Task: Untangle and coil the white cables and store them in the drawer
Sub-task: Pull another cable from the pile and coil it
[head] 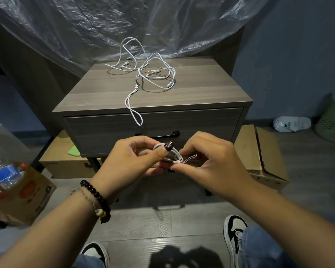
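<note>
Loosely looped white cable [170,152], fingers [179,165] pinching

**Count of what is in view**

Two hands: left hand [130,159], right hand [207,159]. One coiled white cable [169,154] held between them. One tangle of white cables [147,72], strand number unclear. One nightstand [201,88] with one drawer [104,130]. Two sneakers [233,229]. One water bottle [4,171]. One green basket [332,120]. Several cardboard boxes [263,151].
</note>
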The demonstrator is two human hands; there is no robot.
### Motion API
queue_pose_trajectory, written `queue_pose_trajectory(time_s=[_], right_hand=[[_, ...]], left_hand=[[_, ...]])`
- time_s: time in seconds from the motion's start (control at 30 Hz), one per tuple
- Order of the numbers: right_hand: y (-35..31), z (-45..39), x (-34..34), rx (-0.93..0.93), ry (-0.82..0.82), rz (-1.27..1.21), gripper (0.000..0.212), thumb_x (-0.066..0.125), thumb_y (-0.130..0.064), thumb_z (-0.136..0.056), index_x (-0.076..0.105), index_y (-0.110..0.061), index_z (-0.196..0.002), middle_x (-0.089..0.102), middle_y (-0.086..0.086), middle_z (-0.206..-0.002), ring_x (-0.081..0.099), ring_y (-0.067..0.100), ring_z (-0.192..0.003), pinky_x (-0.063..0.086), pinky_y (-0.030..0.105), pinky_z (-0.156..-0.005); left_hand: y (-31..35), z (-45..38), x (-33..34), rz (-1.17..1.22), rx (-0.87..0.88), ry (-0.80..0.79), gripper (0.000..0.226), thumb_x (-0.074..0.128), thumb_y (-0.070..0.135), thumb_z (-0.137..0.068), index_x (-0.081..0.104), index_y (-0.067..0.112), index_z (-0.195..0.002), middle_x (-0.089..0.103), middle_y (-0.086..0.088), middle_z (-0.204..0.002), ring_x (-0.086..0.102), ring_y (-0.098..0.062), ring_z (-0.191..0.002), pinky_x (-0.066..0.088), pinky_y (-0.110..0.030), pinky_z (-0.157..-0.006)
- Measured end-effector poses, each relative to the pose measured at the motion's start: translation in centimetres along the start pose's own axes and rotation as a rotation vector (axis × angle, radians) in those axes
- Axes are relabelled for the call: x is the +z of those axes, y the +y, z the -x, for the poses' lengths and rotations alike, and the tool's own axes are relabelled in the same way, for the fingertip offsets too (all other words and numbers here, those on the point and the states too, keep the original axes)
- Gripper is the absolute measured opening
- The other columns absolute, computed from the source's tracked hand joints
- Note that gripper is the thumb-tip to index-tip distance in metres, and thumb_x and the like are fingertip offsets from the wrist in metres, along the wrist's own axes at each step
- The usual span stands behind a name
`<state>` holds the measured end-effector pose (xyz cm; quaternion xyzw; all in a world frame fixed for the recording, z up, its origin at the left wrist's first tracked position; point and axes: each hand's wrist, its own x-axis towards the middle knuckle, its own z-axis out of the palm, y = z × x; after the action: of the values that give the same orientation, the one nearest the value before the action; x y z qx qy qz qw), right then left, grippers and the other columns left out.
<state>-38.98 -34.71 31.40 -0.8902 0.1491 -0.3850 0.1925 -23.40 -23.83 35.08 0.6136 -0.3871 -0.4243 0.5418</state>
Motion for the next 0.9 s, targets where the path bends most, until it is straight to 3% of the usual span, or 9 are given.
queue_pose_trajectory(time_s=[0.1, 0.23, 0.4, 0.53, 0.7, 0.9], right_hand=[[-0.1, 0.1, 0.2, -0.05, 0.033, 0.027, 0.032, 0.077, -0.04, -0.077, 0.067, -0.01, -0.078, 0.059, -0.003, -0.075, 0.055, 0.012, -0.065, 0.047, 0.033, -0.054], [-0.3, 0.1, 0.0, -0.052, 0.037, 0.014, 0.033, 0.077, -0.041, -0.078, 0.067, -0.01, -0.081, 0.06, -0.003, -0.079, 0.056, 0.012, -0.067, 0.048, 0.032, -0.056], [-0.7, 0.2, -0.2, -0.101, -0.008, 0.002, 0.026, 0.073, -0.035, -0.082, 0.071, -0.009, -0.084, 0.061, -0.001, -0.086, 0.059, 0.013, -0.069, 0.05, 0.029, -0.057], [-0.1, -0.3, -0.8, -0.125, -0.11, -0.057, 0.017, 0.069, -0.024, -0.087, 0.076, -0.009, -0.092, 0.062, 0.0, -0.088, 0.058, 0.009, -0.072, 0.046, 0.018, -0.061], [-0.4, -0.6, -1.1, 0.079, -0.097, -0.227, 0.006, 0.077, -0.017, -0.08, 0.077, -0.014, -0.085, 0.065, -0.007, -0.082, 0.062, 0.007, -0.076, 0.046, 0.013, -0.066], [-0.8, -0.9, -1.9, 0.41, -0.066, -0.503, 0.004, 0.078, -0.009, -0.074, 0.076, -0.012, -0.077, 0.073, 0.001, -0.074, 0.07, 0.014, -0.07, 0.058, 0.027, -0.067]], left_hand=[[-0.1, -0.2, -0.1, 0.005, -0.001, 0.043, 0.032, 0.067, 0.023, -0.071, 0.067, -0.002, -0.091, 0.073, -0.016, -0.08, 0.068, -0.016, -0.058, 0.057, -0.024, -0.059], [0.1, -0.3, -0.2, -0.009, -0.038, 0.044, 0.037, 0.07, 0.028, -0.065, 0.068, 0.0, -0.089, 0.073, -0.017, -0.085, 0.072, -0.026, -0.073, 0.061, -0.033, -0.069], [0.3, -0.2, 0.0, 0.006, -0.079, 0.045, 0.016, 0.069, 0.016, -0.076, 0.069, 0.002, -0.084, 0.073, -0.016, -0.079, 0.07, -0.022, -0.066, 0.06, -0.029, -0.065], [0.5, -0.2, -0.2, 0.01, -0.07, 0.084, 0.009, 0.068, 0.01, -0.08, 0.069, 0.002, -0.083, 0.073, -0.016, -0.078, 0.069, -0.019, -0.061, 0.058, -0.024, -0.058], [0.4, -0.1, -0.2, -0.023, -0.026, 0.07, 0.009, 0.067, 0.007, -0.082, 0.068, 0.0, -0.086, 0.073, -0.014, -0.076, 0.07, -0.019, -0.061, 0.056, -0.021, -0.054], [0.7, -0.1, -0.4, -0.017, 0.033, 0.007, 0.01, 0.066, 0.007, -0.079, 0.068, 0.001, -0.086, 0.073, -0.016, -0.081, 0.072, -0.024, -0.072, 0.058, -0.025, -0.06]])
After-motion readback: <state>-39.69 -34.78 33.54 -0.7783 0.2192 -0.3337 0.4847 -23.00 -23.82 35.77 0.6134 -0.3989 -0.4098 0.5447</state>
